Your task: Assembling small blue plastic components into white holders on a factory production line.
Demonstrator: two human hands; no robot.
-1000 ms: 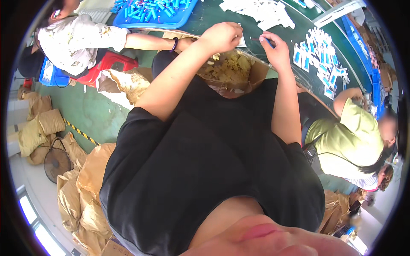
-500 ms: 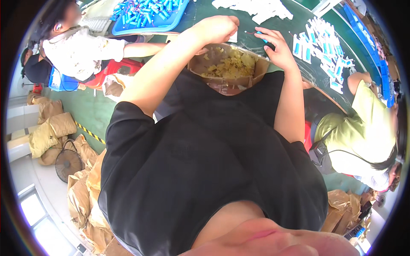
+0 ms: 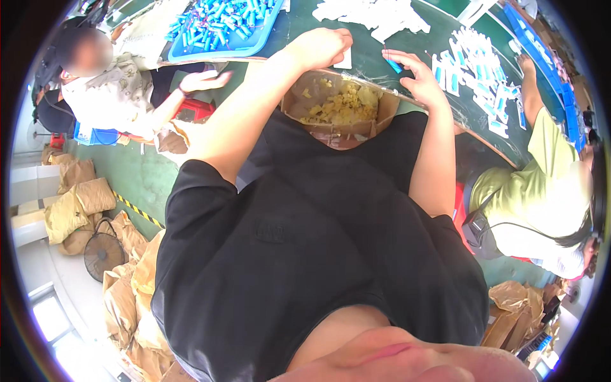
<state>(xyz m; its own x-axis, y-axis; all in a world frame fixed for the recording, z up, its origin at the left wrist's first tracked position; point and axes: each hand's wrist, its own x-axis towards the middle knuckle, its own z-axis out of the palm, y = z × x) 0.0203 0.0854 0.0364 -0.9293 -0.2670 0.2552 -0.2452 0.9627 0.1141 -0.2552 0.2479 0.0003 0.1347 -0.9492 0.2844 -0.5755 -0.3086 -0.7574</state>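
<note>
Wearing a black shirt [image 3: 318, 210]. Just past it, below the table edge: open carton [image 3: 386, 113] with yellow scraps [image 3: 344, 102] inside. At the edge of the green table [image 3: 366, 52]: left hand [image 3: 323, 48], curled, fingers bunched at a small white piece [image 3: 344, 61]; can't tell if gripped or only touched. Beside it: right hand [image 3: 422, 81], half open, thumb apart from the bent fingers, with a blue cylinder [image 3: 394, 65] at the fingertips; can't tell if pinched or lying on the table. Farther right: spread of blue-and-white pieces [image 3: 478, 76]. Farther across: white pile [image 3: 382, 19], and to its left a blue tray [image 3: 245, 51] heaped with loose blue cylinders [image 3: 219, 22]. Out at the sides: co-worker in patterned top [image 3: 105, 95], left; co-worker in green shirt [image 3: 550, 172], right.
</note>
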